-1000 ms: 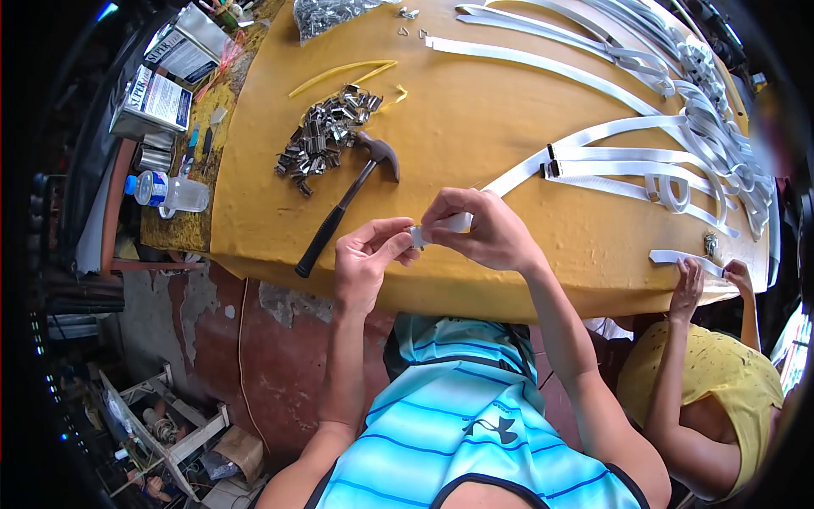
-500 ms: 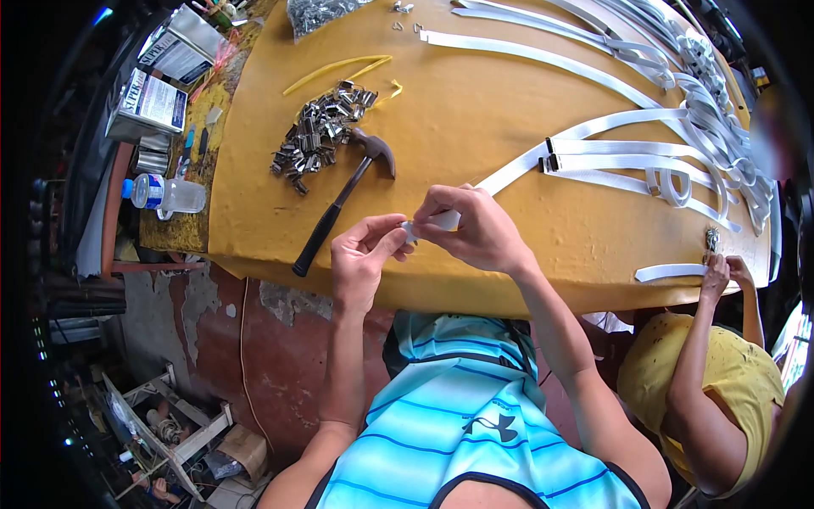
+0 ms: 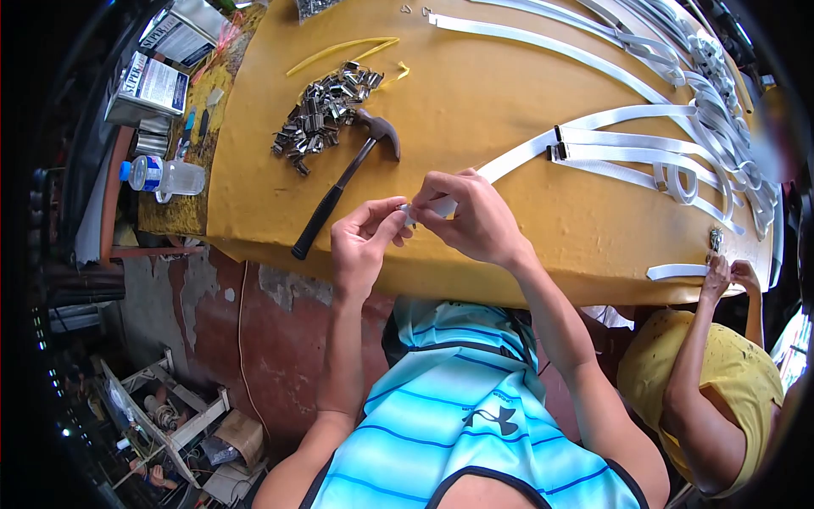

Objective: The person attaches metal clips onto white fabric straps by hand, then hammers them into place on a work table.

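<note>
My right hand pinches a white strap near its end, and the strap runs back across the table to the upper right. Thumb and fingers of my left hand are closed at the strap's end, meeting my right fingertips. A small pale or silvery piece shows between the hands; too little of it is visible to name. Left of my hands lies a claw hammer, its head against a pile of shiny metal clips. Dark metal buckles sit on other white straps nearby.
More white straps are heaped at the right. A co-worker in a yellow top handles a short strap at the table's right corner. A water bottle and metal cans stand at the left. Yellow strips lie above the clips.
The view has shifted slightly, so the table's contents appear a little higher. My hands stay together at the strap's end, with only a small shift in the fingers.
</note>
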`<act>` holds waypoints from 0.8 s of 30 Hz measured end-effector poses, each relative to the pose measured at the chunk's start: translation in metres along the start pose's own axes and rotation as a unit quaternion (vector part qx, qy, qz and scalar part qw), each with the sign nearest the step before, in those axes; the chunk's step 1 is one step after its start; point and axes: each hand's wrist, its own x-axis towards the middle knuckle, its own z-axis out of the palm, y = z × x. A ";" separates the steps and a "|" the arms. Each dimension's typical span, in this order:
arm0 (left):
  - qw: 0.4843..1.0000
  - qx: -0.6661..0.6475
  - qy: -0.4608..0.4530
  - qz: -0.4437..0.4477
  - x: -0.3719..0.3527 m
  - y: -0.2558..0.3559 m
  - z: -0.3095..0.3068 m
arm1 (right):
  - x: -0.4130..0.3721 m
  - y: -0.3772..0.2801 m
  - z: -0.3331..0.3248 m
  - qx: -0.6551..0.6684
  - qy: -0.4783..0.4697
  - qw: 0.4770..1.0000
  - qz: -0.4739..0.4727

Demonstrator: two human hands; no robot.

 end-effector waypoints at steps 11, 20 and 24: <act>0.999 0.024 0.021 0.015 -0.002 -0.007 0.003 | 0.000 0.000 0.001 0.031 -0.037 0.998 0.033; 0.999 0.025 0.012 0.021 -0.002 -0.010 0.003 | 0.001 0.009 0.005 0.071 -0.027 0.997 0.032; 0.999 0.031 0.016 0.016 -0.005 -0.007 0.002 | -0.001 0.008 0.005 0.051 -0.022 0.998 0.038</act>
